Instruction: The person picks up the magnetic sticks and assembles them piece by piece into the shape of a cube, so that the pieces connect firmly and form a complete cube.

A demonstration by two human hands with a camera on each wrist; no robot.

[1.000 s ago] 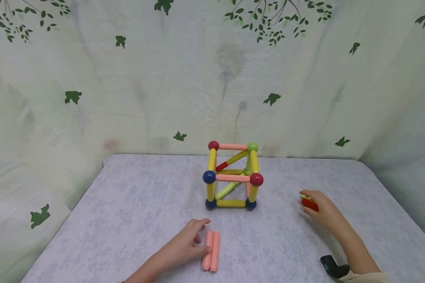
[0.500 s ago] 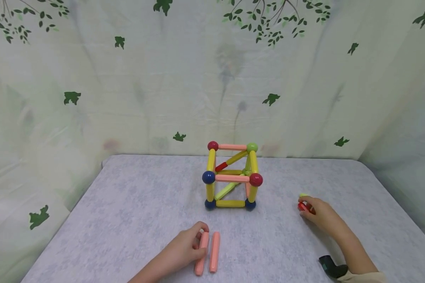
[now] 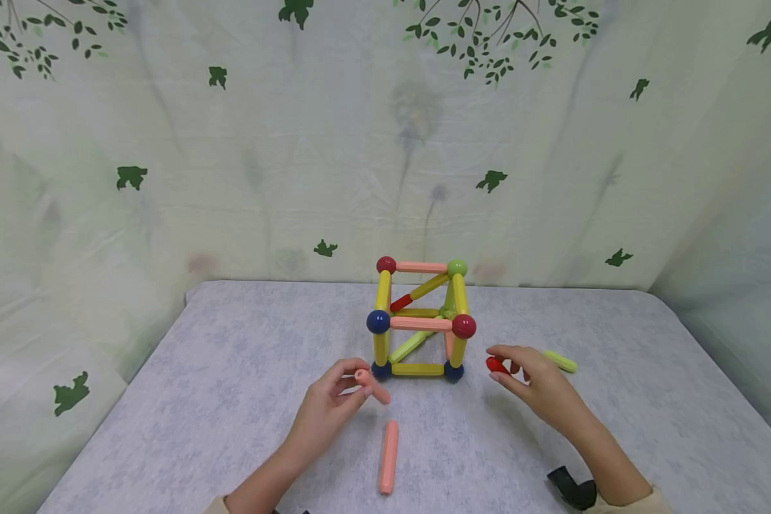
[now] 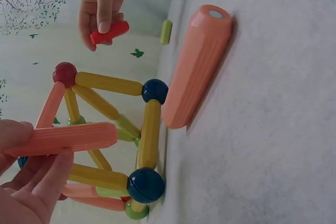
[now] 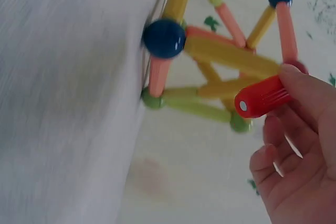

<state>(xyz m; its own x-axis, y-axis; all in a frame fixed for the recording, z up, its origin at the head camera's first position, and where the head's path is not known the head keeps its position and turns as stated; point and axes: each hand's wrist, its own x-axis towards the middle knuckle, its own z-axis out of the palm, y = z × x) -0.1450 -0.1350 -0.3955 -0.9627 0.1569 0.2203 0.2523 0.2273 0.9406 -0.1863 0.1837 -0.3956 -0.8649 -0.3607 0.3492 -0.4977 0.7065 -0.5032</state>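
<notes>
My left hand (image 3: 326, 403) pinches a pink magnetic rod (image 4: 73, 138) between thumb and fingers, raised just in front of the frame's near left corner. A short red magnetic rod (image 5: 262, 97) is pinched by my right hand (image 3: 540, 378), to the right of the frame; its silver end tip shows in the right wrist view. Between the hands stands a box-shaped frame (image 3: 419, 370) of yellow, pink and green rods joined by red, blue and green balls, with slanting rods on some sides. Another pink rod (image 3: 389, 457) lies on the table nearer to me.
A light green rod (image 3: 560, 361) lies on the table beyond my right hand. The grey mottled table (image 3: 244, 343) reaches back to a hanging cloth (image 3: 263, 143) printed with leaves. A black wrist device (image 3: 573, 488) shows at my right wrist.
My left hand has picked up one of the two pink rods and moved it forward toward the frame. My right hand has brought the red rod leftward, leaving the green rod behind.
</notes>
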